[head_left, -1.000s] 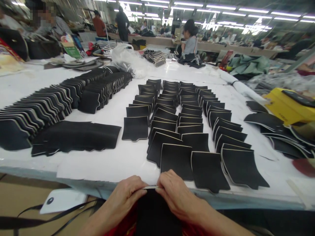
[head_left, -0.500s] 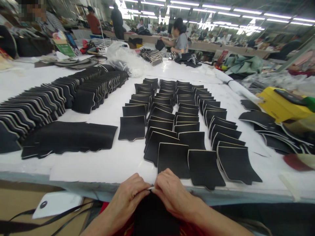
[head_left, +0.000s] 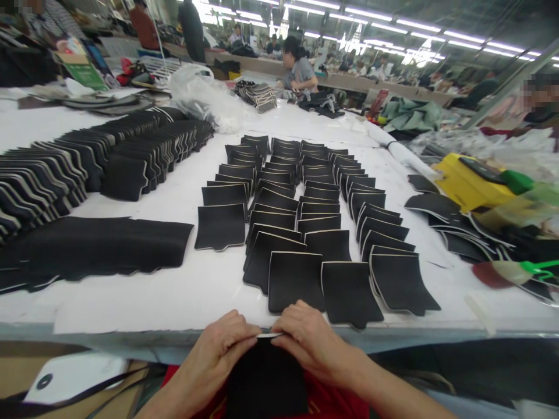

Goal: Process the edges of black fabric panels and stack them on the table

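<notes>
Left hand (head_left: 229, 337) and right hand (head_left: 305, 334) pinch a black panel (head_left: 266, 378) by its edge; its lower end is unclear. Similar pieces (head_left: 220, 227) lie beyond on the surface (head_left: 152, 302).

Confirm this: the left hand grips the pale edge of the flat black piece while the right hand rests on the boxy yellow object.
Not so: the head view shows the right hand also gripping the flat black piece's pale edge. The left hand is as stated.

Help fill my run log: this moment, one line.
left hand: pinching black piece at edge | right hand: same edge | table: rows of black panels
</notes>
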Demonstrator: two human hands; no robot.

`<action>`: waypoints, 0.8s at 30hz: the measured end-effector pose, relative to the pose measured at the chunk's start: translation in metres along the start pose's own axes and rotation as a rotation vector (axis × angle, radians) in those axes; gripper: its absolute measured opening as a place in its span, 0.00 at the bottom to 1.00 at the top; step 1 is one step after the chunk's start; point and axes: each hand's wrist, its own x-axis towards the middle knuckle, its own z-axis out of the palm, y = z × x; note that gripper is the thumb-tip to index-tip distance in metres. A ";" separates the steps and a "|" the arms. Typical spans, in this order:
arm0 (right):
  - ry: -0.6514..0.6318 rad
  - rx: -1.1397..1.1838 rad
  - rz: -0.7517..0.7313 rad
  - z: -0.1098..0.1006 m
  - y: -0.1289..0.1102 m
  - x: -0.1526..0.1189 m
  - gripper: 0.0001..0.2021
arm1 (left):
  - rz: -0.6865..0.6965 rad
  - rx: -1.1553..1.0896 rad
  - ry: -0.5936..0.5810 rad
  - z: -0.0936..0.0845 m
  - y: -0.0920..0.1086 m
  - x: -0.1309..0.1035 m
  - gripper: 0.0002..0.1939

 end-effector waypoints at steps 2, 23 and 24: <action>-0.006 0.012 -0.002 0.001 0.000 0.002 0.07 | 0.004 0.013 0.006 0.002 0.000 0.002 0.13; -0.001 0.144 0.138 -0.013 0.005 -0.009 0.12 | 0.026 0.116 0.007 0.009 0.004 0.014 0.08; -0.006 0.153 0.138 -0.013 0.005 -0.008 0.11 | 0.031 0.145 -0.003 0.010 0.006 0.015 0.10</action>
